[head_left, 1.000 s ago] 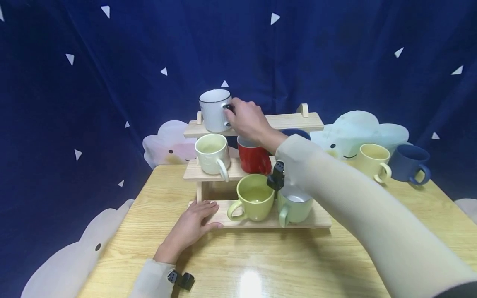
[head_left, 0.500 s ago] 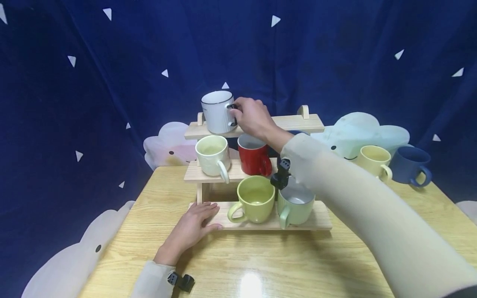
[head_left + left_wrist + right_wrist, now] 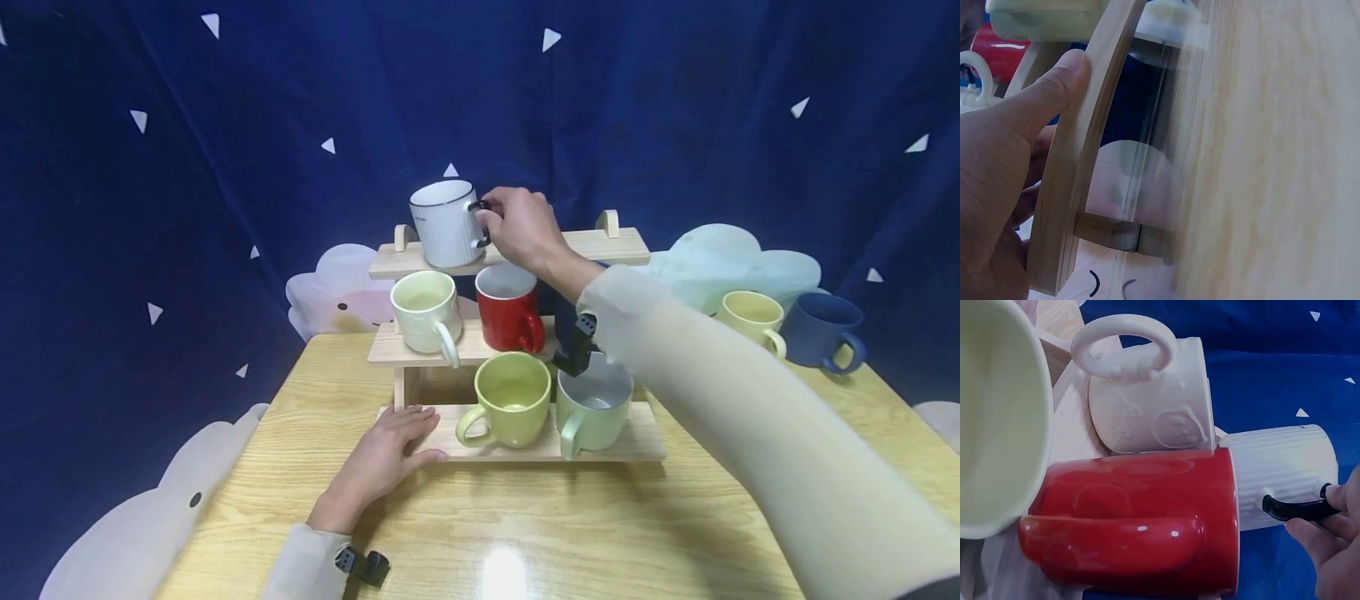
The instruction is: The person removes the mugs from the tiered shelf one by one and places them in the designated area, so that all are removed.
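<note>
My right hand (image 3: pixel 525 229) pinches the black handle of a white ribbed mug (image 3: pixel 447 227) with a dark rim. The mug tilts slightly at the left part of the rack's top shelf (image 3: pixel 600 244); whether its base touches the wood cannot be told. In the right wrist view, fingers and thumb hold that black handle (image 3: pixel 1300 509). My left hand (image 3: pixel 386 450) rests on the left end of the bottom shelf (image 3: pixel 442 433), fingers extended over the board and thumb at its front edge. The left wrist view shows the thumb lying along the wooden board (image 3: pixel 1063 169).
On the middle shelf stand a cream mug (image 3: pixel 426 312), a red mug (image 3: pixel 510 308) and a dark blue mug, mostly hidden by the right arm. Below are a yellow-green mug (image 3: pixel 513 398) and a pale green mug (image 3: pixel 595 404). A yellow mug (image 3: pixel 752 321) and navy mug (image 3: pixel 822 331) stand right.
The right hand has shifted the white mug a little to the right along the top shelf, and it now leans slightly. The left hand stays in place.
</note>
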`<state>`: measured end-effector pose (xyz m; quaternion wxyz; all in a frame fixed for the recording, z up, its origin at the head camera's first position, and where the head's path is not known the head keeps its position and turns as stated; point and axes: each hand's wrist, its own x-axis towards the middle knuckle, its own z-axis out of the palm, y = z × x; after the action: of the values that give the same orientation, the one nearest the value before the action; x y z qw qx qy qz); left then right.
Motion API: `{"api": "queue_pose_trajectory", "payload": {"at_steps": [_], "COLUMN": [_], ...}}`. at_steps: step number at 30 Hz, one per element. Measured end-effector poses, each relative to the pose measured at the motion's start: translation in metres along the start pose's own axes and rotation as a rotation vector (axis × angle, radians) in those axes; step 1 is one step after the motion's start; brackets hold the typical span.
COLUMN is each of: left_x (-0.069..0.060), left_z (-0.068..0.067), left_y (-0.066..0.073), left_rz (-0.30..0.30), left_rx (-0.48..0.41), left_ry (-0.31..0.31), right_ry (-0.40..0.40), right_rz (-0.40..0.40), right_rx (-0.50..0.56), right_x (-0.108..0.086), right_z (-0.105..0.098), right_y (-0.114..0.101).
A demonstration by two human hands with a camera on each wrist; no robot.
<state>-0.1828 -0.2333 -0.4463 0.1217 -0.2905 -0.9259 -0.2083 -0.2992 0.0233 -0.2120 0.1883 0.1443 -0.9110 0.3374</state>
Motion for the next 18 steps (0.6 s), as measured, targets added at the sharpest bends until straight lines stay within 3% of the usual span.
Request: {"api": "queue_pose_trajectory", "payload": {"at_steps": [18], "left_x": [0.000], "left_z": [-0.002], "left_y": [-0.002], "left_rz": [0.005], "left_rx": [-0.001], "left_ry": [0.002], "right_ry": [0.081], "right_rz": [0.059], "right_rx": [0.032], "right_x": [-0.004], "right_z": [-0.030], "right_y": [0.024]}}
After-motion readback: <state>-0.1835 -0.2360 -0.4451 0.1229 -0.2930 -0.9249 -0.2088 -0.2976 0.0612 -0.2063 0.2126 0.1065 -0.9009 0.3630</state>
